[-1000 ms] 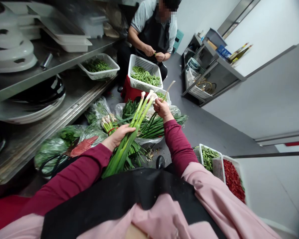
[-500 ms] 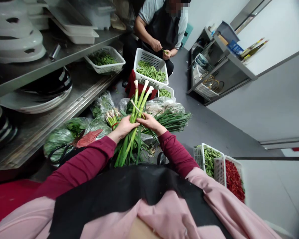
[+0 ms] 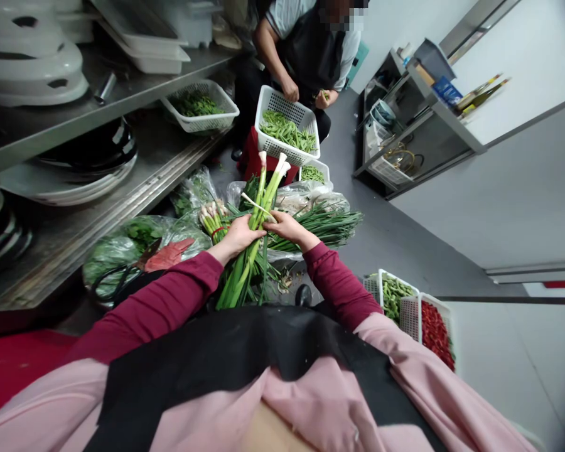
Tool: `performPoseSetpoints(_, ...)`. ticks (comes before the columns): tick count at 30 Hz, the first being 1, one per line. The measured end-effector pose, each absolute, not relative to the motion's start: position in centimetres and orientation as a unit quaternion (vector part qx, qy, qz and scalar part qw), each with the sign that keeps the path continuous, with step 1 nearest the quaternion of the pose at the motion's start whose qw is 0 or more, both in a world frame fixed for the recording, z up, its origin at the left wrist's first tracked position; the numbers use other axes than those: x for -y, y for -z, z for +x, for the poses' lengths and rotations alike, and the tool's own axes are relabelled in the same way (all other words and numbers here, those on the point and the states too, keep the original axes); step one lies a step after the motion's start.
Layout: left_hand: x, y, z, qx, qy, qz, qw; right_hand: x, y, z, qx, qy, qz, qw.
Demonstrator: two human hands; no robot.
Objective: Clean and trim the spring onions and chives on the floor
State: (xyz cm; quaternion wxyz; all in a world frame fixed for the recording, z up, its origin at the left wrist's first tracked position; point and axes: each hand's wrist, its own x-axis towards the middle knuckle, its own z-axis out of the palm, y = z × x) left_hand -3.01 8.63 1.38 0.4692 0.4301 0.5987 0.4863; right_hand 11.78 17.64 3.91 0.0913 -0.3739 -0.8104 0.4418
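My left hand (image 3: pixel 242 235) is closed round a few long green garlic stalks (image 3: pixel 255 251). Their white root ends point away from me, and the green leaves hang toward my lap. Close beside it, my right hand (image 3: pixel 287 227) has its fingers pinched on a thin pale strip of leaf (image 3: pixel 258 208) that lies across the stalks. Whether the strip is still joined to a stalk I cannot tell. A bundle of green garlic (image 3: pixel 211 220) with a red tie lies just left of the stalks. Behind my right hand more long green leaves (image 3: pixel 329 223) are spread on plastic.
Ahead, a co-worker (image 3: pixel 306 56) sits behind a white basket (image 3: pixel 267 141) of green pods. Scissors (image 3: pixel 122 276) and a red glove (image 3: pixel 169 254) lie at left, below a metal shelf (image 3: pixel 169 88). Baskets of green peppers (image 3: pixel 393 298) and red peppers (image 3: pixel 435 336) stand at right.
My right hand has shifted slightly right, away from my left hand, and the pale strip now lies lower across the stalks. The co-worker's hands have moved apart, one to the basket.
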Motion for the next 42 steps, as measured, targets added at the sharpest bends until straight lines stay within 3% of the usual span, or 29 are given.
performPoseSetpoints(4, -8.7, -1.3, -3.1, -0.601, -0.477, 0.442, 0.465, -17.7, -4.2, 11.9, 0.845, -0.391, -0.360, 0.057)
performPoseSetpoints(8, -8.8, -1.8, -3.0, -0.602, -0.488, 0.424, 0.468, -16.9, -4.5, 11.2, 0.876, -0.243, -0.417, 0.001)
performPoseSetpoints(14, -9.1, -2.3, -3.3, -0.509, -0.524, 0.347, 0.589, -17.0, -5.1, 10.2, 0.882, -0.091, -0.462, -0.030)
performPoseSetpoints(20, -7.4, -2.8, -3.9, -0.417, -0.462, 0.366, 0.691, -25.8, -8.4, 15.4, 0.742, -0.055, -0.660, 0.104)
performPoseSetpoints(24, -7.2, -3.1, -4.0, -0.383, -0.469, 0.333, 0.723, -31.1, -10.2, 18.2, 0.692, -0.021, -0.692, 0.205)
performPoseSetpoints(27, -8.0, -3.0, -4.2, -0.373, -0.517, 0.269, 0.722, -31.9, -8.5, 16.9, 0.676, -0.064, -0.698, 0.228)
performPoseSetpoints(33, -8.6, -2.6, -4.3, -0.403, -0.536, 0.257, 0.696, -29.6, -2.9, 13.4, 0.689, -0.166, -0.690, 0.143)
performPoseSetpoints(35, -8.6, -2.5, -4.1, -0.433, -0.529, 0.272, 0.677, -27.7, -2.5, 12.7, 0.682, -0.204, -0.679, 0.179)
performPoseSetpoints(38, -8.6, -2.2, -3.8, -0.466, -0.516, 0.292, 0.657, -24.0, -3.3, 11.6, 0.649, -0.402, -0.596, 0.251)
performPoseSetpoints(42, -8.6, -2.1, -3.6, -0.453, -0.506, 0.297, 0.671, -19.6, -5.0, 11.1, 0.589, -0.646, -0.427, 0.232)
